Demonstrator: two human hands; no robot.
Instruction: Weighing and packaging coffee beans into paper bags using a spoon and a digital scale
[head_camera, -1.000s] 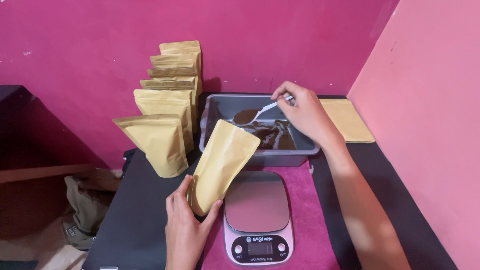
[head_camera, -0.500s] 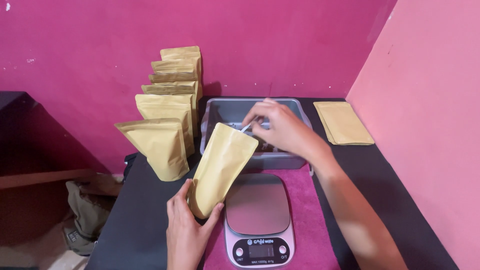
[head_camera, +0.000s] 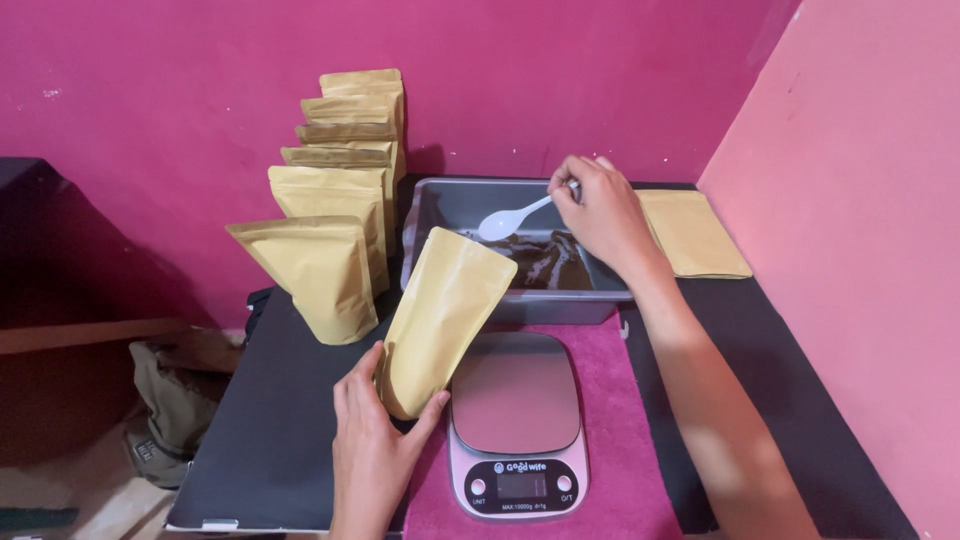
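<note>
**A:** ok so what's each hand doing rn?

**B:** Left hand (head_camera: 375, 450) is wrapped round the bottom of a tan stand-up pouch (head_camera: 443, 318) — fingers closed on it, holding it tilted w/ the top leaning toward the grey tub (head_camera: 432, 205). The pouch hangs over the table's black top (head_camera: 270, 420), just left of the scale.

**A:** and the right?

**B:** Right hand (head_camera: 600, 215) is over the tub, pinching the handle of a white plastic spoon (head_camera: 510, 217). The spoon bowl sits above the dark brown powder (head_camera: 550, 262) in the tub; looks empty tbh, but can't say for sure.

**A:** pouch and spoon touching?

**B:** Nope, apart — the spoon is up and a bit right of the pouch's top.

**A:** what else is around?

**B:** A digital kitchen scale (head_camera: 515, 420) w/ a bare steel platform, sitting on a pink cloth (head_camera: 625, 440) right in front of the tub. A row of matching pouches (head_camera: 335, 220) stands upright along the left, running back to the magenta wall. A flat stack of pouches (head_camera: 695, 235) lies to the right of the tub, by the pink wall.
</note>
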